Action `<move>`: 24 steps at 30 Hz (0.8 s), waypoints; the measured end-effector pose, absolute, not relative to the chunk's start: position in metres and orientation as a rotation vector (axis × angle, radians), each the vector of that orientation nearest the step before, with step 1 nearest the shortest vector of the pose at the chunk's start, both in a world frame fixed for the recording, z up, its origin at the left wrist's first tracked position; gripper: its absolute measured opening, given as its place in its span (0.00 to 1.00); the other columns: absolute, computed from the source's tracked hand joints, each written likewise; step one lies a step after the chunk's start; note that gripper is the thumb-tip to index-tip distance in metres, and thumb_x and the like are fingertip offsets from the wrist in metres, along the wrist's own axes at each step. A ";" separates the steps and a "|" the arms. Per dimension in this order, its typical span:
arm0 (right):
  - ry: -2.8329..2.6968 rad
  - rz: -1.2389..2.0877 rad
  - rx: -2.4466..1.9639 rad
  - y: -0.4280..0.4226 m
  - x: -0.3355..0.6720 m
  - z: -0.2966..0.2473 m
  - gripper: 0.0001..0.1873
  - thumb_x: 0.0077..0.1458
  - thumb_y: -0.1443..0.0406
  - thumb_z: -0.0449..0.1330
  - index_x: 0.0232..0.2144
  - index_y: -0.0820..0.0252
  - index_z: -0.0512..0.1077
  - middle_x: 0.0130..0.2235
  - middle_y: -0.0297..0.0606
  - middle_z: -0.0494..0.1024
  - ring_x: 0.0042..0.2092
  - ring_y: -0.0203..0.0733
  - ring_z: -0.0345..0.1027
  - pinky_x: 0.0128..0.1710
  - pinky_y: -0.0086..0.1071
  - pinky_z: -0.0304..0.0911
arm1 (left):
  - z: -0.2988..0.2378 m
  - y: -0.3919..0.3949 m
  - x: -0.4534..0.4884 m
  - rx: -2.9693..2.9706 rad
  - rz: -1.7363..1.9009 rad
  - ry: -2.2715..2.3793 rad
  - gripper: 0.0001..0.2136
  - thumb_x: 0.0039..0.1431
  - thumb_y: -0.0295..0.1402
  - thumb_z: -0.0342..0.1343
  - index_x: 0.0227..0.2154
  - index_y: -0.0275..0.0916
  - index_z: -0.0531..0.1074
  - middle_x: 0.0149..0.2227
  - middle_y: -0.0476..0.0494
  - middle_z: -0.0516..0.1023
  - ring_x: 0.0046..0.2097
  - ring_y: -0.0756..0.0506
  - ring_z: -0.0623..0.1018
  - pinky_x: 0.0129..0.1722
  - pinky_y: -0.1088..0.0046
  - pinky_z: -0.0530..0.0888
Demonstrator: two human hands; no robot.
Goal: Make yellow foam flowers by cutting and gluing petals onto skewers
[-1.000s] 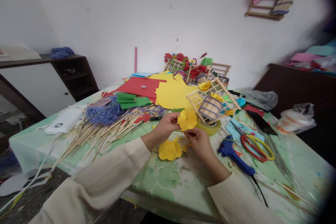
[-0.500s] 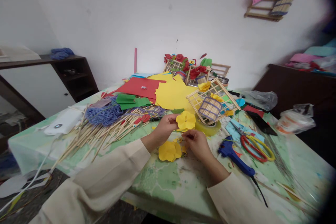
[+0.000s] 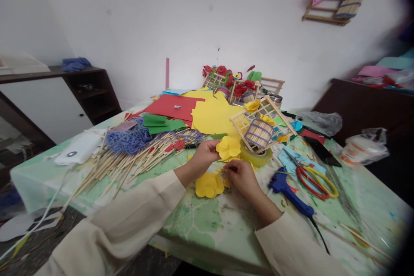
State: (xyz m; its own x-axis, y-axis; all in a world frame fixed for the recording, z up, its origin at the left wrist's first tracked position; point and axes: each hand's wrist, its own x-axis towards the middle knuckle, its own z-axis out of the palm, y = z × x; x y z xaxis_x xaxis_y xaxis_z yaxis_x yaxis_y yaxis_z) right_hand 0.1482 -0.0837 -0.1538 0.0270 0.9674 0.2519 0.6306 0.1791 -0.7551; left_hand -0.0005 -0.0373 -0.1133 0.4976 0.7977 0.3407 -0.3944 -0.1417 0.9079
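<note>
Nearest, a spare yellow bloom (image 3: 208, 185) lies on the table (image 3: 207, 224) between my wrists. My right hand (image 3: 242, 177) curls closed just under the yellow paper flower (image 3: 228, 147), which my left hand (image 3: 202, 157) pinches by its edge, near the tape roll (image 3: 258, 158)

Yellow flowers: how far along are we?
Done: one finished bloom lies on the table; a lattice frame already carries yellow blooms. In hand: left hand pinches a yellow flower, right hand at its base. Left, probably: more cutting from the yellow paper.
</note>
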 end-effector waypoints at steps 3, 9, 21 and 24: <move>-1.719 0.528 -1.552 -0.084 0.148 -0.153 0.11 0.42 0.72 0.54 0.25 0.58 0.76 0.28 0.36 0.79 0.30 0.40 0.71 0.31 0.31 0.64 | -0.115 -0.036 -0.001 1.349 1.091 0.397 0.12 0.42 0.33 0.65 0.32 0.35 0.78 0.30 0.45 0.79 0.35 0.47 0.75 0.38 0.72 0.70; -1.800 0.495 -1.616 -0.083 0.148 -0.155 0.13 0.42 0.74 0.53 0.27 0.58 0.76 0.29 0.37 0.79 0.30 0.39 0.70 0.32 0.31 0.63 | -0.113 -0.037 -0.002 1.370 1.104 0.412 0.10 0.42 0.32 0.65 0.29 0.34 0.78 0.27 0.46 0.78 0.33 0.48 0.74 0.37 0.73 0.70; -1.619 0.021 -1.219 -0.103 0.160 -0.116 0.17 0.53 0.62 0.55 0.45 0.57 0.69 0.40 0.41 0.75 0.43 0.47 0.67 0.45 0.43 0.62 | -0.100 -0.041 -0.003 1.355 1.144 0.452 0.09 0.43 0.34 0.64 0.26 0.35 0.75 0.24 0.48 0.74 0.26 0.52 0.70 0.29 0.77 0.68; -1.549 -0.305 -1.137 -0.110 0.161 -0.106 0.19 0.54 0.64 0.55 0.50 0.55 0.67 0.40 0.41 0.73 0.44 0.47 0.65 0.46 0.44 0.60 | -0.100 -0.047 -0.002 1.416 1.071 0.467 0.07 0.43 0.32 0.64 0.25 0.34 0.74 0.22 0.49 0.72 0.25 0.53 0.68 0.27 0.78 0.67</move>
